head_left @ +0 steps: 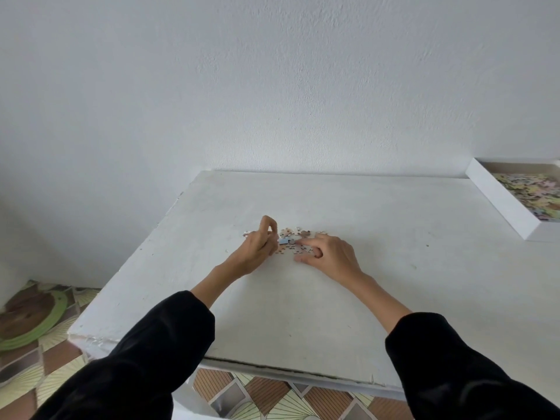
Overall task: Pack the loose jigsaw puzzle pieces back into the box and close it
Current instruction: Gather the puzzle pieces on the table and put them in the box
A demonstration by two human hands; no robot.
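While both hands are reaching out over the white counter (303,304), a small scatter of loose jigsaw puzzle pieces (291,237) is lying between them near the middle of its top. The left hand (257,247) is sitting just beside the left edge of the scatter with its fingers curled and raised. Its grip is drawn nearly closed, but I cannot tell whether any piece is caught inside it. The right hand (331,253) is resting low on the counter at the right edge of the scatter. Its grip is loosely spread, the index fingertip touching the pieces and the thumb lying on the surface, with nothing seen held. Well apart, at the far right of the counter, the white box (500,204) is standing uncovered, with pastel pieces (533,192) piled inside. Black sleeves (136,359) are covering both forearms. Patterned floor tiles (54,344) are showing below the counter's left edge.
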